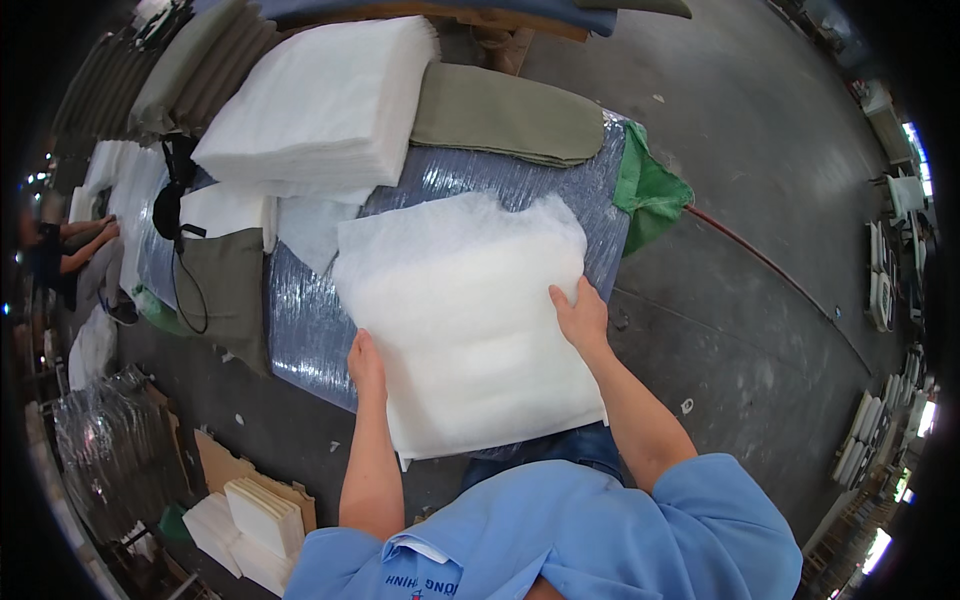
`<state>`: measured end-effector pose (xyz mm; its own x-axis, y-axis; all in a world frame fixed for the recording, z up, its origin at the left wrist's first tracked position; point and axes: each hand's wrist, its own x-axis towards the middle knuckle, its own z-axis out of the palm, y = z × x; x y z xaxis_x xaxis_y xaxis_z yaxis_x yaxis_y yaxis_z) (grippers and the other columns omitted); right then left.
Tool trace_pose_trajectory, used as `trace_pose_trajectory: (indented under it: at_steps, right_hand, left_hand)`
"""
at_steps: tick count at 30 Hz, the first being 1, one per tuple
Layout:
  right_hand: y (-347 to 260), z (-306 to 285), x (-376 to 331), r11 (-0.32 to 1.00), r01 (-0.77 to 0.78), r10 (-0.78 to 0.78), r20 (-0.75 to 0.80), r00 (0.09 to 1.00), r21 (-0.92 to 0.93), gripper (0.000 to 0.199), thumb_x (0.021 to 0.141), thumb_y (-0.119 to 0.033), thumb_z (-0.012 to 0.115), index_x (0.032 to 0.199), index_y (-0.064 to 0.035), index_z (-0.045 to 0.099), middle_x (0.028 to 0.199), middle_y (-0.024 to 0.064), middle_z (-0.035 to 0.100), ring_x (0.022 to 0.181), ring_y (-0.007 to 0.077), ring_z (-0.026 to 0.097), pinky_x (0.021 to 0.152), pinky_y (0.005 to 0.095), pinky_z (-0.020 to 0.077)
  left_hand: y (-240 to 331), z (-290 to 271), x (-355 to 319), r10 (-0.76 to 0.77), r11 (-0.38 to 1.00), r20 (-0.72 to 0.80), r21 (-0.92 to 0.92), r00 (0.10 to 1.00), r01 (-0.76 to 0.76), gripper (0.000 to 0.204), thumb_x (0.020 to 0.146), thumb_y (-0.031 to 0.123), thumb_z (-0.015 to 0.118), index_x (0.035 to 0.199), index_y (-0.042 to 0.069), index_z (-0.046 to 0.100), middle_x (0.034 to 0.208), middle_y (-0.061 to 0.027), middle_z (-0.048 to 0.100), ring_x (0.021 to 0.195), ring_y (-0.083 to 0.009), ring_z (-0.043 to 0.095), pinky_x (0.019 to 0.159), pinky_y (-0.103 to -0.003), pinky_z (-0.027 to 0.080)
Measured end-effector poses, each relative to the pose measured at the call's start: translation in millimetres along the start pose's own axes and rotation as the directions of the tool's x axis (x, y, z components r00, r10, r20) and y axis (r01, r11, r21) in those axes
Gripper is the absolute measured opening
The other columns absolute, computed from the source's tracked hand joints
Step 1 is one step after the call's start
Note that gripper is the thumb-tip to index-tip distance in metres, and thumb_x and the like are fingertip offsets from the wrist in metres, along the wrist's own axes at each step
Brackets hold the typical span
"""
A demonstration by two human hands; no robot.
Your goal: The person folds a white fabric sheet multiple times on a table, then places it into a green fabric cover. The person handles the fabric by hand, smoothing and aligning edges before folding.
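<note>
A thick white cushion pad (485,340) lies in front of me. Fluffy wadding (455,232) with a ragged edge shows at its far end, and its near edge hangs over the table's front by my waist. At the left edge, my left hand (366,365) is closed round the pad. My right hand (582,315) grips the opposite edge, thumb on top; the other fingers are partly hidden. The pad's far part rests on or just above a plastic-wrapped table surface (310,335); I cannot tell if it touches.
Behind the pad stands a tall stack of white wadding sheets (310,95), beside folded olive fabric covers (510,115). More olive fabric (225,295) lies at the left with a black strap. Green cloth (648,190) hangs off the right corner. Another person (85,250) works at far left.
</note>
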<state>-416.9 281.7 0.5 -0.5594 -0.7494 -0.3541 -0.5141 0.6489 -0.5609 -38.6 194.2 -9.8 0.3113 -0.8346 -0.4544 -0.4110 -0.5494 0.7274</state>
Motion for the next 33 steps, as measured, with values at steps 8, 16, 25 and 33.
trace_pose_trajectory:
  at_steps: [8, 16, 25, 33]
  right_hand:
    - [-4.9, -6.8, 37.7, 0.959, -0.248, 0.229, 0.142, 0.963, 0.134, 0.081, 0.085, -0.071, 0.073, 0.116, 0.0044, 0.074, 0.115, 0.0272, 0.075, 0.114, 0.0416, 0.071, 0.099, 0.0461, 0.0527]
    - [12.6, -33.2, 53.0, 0.962, -0.261, 0.223, 0.309, 0.925, 0.086, 0.09, 0.084, -0.063, 0.078, 0.137, 0.0079, 0.063, 0.133, 0.0278, 0.067, 0.125, 0.0409, 0.065, 0.105, 0.0452, 0.0496]
    - [-18.1, -17.2, 8.4, 0.981, 0.184, -0.177, -0.105, 0.979, 0.063, 0.079, 0.099, -0.039, 0.071, 0.155, 0.0094, 0.042, 0.157, 0.0282, 0.049, 0.148, 0.0385, 0.047, 0.122, 0.0416, 0.0362]
    - [-37.7, 1.8, 50.9, 0.998, 0.013, -0.013, 0.004, 1.0, -0.064, 0.073, 0.098, -0.053, 0.067, 0.14, 0.0064, 0.059, 0.133, 0.0311, 0.066, 0.128, 0.0448, 0.062, 0.109, 0.0487, 0.0462]
  left_hand:
    - [7.2, 5.6, 24.7, -0.252, 0.932, 0.017, -0.264, 0.968, 0.247, 0.072, 0.112, 0.054, 0.041, 0.144, -0.008, 0.057, 0.145, -0.0198, 0.062, 0.131, -0.031, 0.06, 0.109, -0.04, 0.046]
    - [24.1, -27.2, 39.9, -0.331, 0.932, 0.169, -0.094, 0.928, 0.349, 0.067, 0.111, 0.053, 0.042, 0.138, -0.006, 0.062, 0.138, -0.0197, 0.067, 0.13, -0.0329, 0.062, 0.11, -0.042, 0.047]
    - [27.5, 1.6, -6.6, 0.255, 0.927, -0.065, 0.299, 0.965, -0.225, 0.056, 0.111, 0.033, 0.05, 0.15, -0.006, 0.05, 0.153, -0.0267, 0.054, 0.144, -0.0384, 0.051, 0.121, -0.043, 0.038]
    - [43.7, 24.2, 36.9, 0.107, 0.944, -0.116, 0.323, 0.987, -0.064, 0.059, 0.111, 0.043, 0.04, 0.138, -0.005, 0.061, 0.133, -0.0306, 0.066, 0.127, -0.0487, 0.06, 0.11, -0.053, 0.045]
